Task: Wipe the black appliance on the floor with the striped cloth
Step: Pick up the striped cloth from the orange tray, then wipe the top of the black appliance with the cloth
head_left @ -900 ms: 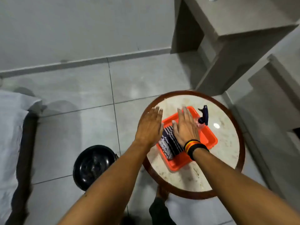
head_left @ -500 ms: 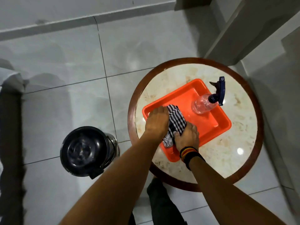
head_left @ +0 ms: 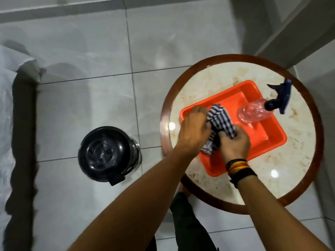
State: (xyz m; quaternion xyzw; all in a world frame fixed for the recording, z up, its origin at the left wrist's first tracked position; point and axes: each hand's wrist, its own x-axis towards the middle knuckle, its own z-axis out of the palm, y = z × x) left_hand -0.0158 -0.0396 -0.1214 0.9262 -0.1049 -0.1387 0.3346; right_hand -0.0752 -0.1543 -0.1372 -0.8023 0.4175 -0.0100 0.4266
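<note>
The striped cloth (head_left: 220, 122), dark blue and white, is bunched up over the orange tray (head_left: 272, 140) on the round table. My left hand (head_left: 194, 131) grips its left side and my right hand (head_left: 233, 145) grips its lower right end; both are closed on the fabric. The black appliance (head_left: 106, 153), round with a glossy lid and a metal side, stands on the floor tiles to the left of the table, apart from both hands.
A clear spray bottle (head_left: 257, 113) with a dark blue trigger lies in the tray's far right corner. The round marble-topped table (head_left: 297, 156) has a brown rim. A white sheet and dark edge (head_left: 20, 124) run along the left. Grey furniture stands at the top right.
My hands went from flat over the cloth to gripping it, and the cloth is now bunched and raised a little in the tray. The camera has tilted down and shifted left.
</note>
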